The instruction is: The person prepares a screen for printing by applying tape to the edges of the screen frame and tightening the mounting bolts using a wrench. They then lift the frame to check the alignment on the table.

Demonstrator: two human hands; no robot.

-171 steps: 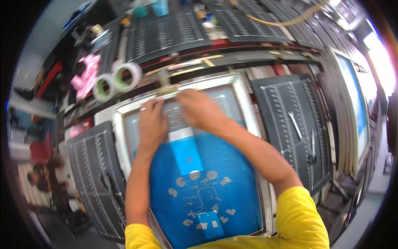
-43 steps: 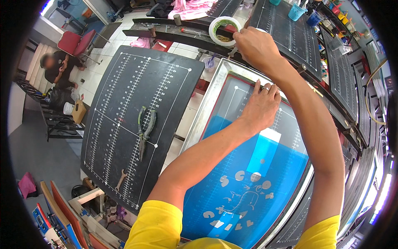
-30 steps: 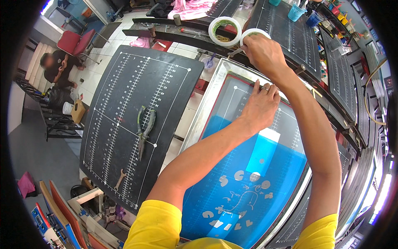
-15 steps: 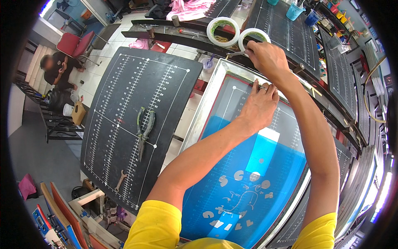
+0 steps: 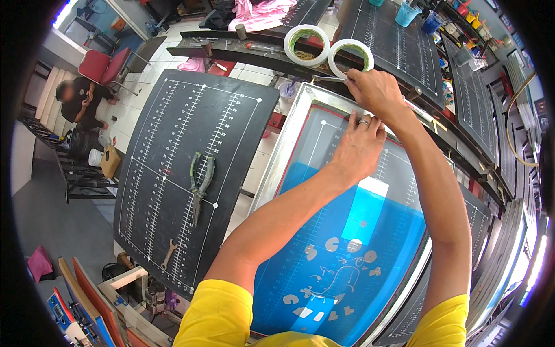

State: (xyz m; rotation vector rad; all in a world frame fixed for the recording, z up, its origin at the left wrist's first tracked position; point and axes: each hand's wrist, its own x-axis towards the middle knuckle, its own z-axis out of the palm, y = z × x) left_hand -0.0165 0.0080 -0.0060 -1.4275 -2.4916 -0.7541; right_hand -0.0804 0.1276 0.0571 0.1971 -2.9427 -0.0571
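Note:
A silk-screen frame (image 5: 272, 168) with a pale metal rim and blue-coated mesh (image 5: 393, 248) lies in front of me. Pale shapes and a line drawing show in the coating. My left hand (image 5: 359, 149), a ring on one finger, rests with outstretched fingers at the frame's far inner edge. Beyond that edge, my right hand (image 5: 374, 91) is closed around a slim metal wrench (image 5: 328, 78), which points left along the far rail. The fastener at the wrench's tip is too small to make out.
Left of the frame, a dark ruled board (image 5: 185, 133) carries pliers (image 5: 200, 182) and another wrench (image 5: 169, 254). Two tape rolls (image 5: 306, 45) (image 5: 351, 56) sit on the far rail. A person (image 5: 81, 98) sits at far left. Blue cups (image 5: 409, 15) stand at the back.
My right hand and the wrench have shifted slightly, the wrench lying a little flatter along the rail. My left hand stays at the frame's far edge. The whole view has moved slightly.

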